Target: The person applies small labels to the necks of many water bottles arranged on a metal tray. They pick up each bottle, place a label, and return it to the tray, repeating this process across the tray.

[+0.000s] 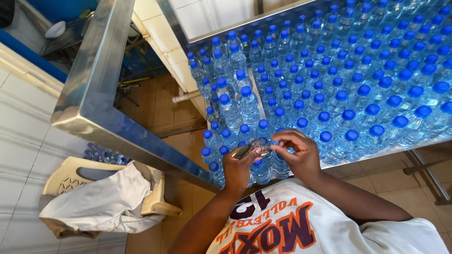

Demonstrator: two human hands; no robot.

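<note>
Dozens of blue-capped water bottles [329, 84] already crowd the steel table [94, 84], while at 6 o'clock my left hand [240, 167] grips a small clear sleeve [258, 145] and the right hand [294, 150] pinches its edge, not yet fitted on anything.

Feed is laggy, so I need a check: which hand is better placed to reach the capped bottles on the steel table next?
Probably right. The right hand has free fingertips beside the blue-capped bottles, while the left hand grips a small dark object.
</note>
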